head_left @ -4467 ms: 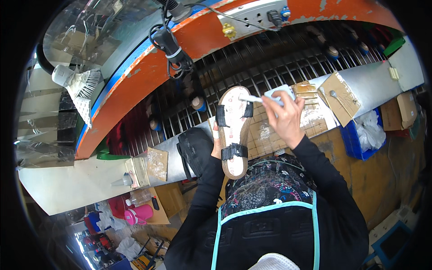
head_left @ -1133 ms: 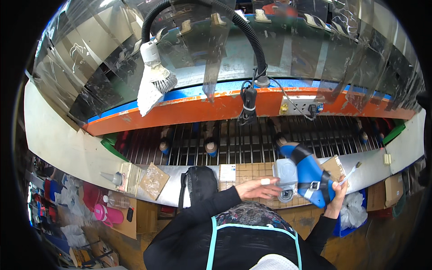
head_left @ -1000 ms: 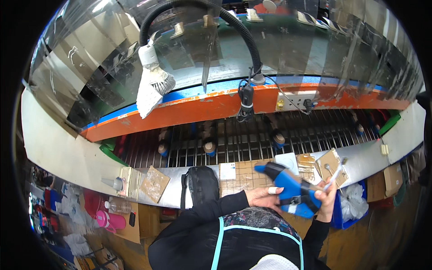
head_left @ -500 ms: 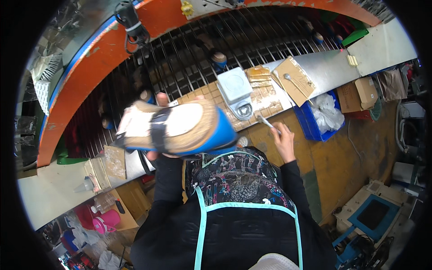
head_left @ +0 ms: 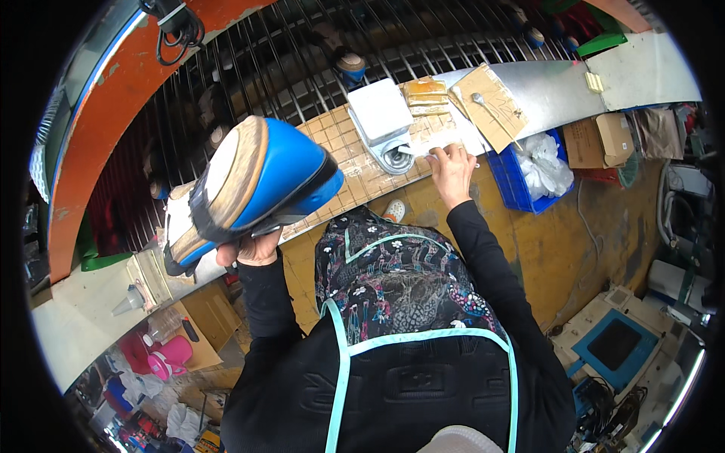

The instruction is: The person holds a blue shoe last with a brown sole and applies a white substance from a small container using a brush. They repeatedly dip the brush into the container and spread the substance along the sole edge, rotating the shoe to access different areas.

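My left hand point(head_left: 255, 248) grips a blue shoe upper stretched over a last point(head_left: 291, 162) from underneath, at the left. A black strap wraps round its waist, and the pale sole side faces away to the upper left. My right hand point(head_left: 453, 174) pinches a thin brush point(head_left: 420, 153) by its light handle. The brush's tip is in the round mouth of a grey-white dispenser pot point(head_left: 396, 158), where its bristles are hidden. A white box-shaped tank point(head_left: 380, 109) forms the back of the pot.
Behind the bench point(head_left: 559, 79) runs a rack of metal rods point(head_left: 264, 64) bearing other blue lasted shoes point(head_left: 351, 66). Cardboard point(head_left: 495, 106) with another brush lies right of the pot. A blue crate point(head_left: 517, 185) with plastic bags stands at the right; a pink jug point(head_left: 170, 357) is lower left.
The shoe has tilted up, so its blue side shows more and its sole less. My right hand has moved forward and left, bringing the brush into the pot. The whole view has shifted slightly.
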A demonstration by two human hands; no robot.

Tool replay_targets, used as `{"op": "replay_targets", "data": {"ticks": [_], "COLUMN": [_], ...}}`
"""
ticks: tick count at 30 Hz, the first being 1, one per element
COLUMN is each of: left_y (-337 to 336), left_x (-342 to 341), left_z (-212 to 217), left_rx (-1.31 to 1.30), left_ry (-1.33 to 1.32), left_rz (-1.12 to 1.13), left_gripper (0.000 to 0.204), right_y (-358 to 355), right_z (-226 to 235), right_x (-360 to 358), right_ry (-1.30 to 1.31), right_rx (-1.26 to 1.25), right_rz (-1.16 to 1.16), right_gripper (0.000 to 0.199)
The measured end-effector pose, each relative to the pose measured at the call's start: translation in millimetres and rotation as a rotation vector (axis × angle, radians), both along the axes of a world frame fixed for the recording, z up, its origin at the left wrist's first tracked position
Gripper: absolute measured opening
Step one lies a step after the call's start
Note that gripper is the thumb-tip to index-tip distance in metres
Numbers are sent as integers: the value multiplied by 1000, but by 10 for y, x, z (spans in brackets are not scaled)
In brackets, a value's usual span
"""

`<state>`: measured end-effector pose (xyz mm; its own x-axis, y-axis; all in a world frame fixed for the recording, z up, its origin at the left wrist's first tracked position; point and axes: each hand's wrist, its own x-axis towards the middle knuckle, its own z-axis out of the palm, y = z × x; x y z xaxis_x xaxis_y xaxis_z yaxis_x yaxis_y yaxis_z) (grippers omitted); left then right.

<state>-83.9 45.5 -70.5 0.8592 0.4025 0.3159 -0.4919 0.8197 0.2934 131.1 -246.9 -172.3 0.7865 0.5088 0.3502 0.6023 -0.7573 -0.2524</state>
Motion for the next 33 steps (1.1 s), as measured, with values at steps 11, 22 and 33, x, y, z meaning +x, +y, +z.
{"op": "replay_targets", "data": {"ticks": [11,22,33], "left_y": [-78,189,63], "left_x": [277,245,456], "left_z": [645,602,540], "left_rx": [647,1202,771], "left_ry": [328,422,390], "left_rz": [709,750,603], "left_gripper": [116,116,91], "right_y": [13,120,9], "right_z": [61,-93,-67], "right_x": [-259,-385,-443], "right_ry": [2,-12,434], "right_rx": [8,-12,10], "right_rz": [-90,-200,-335], "right_gripper": [9,11,18]}}
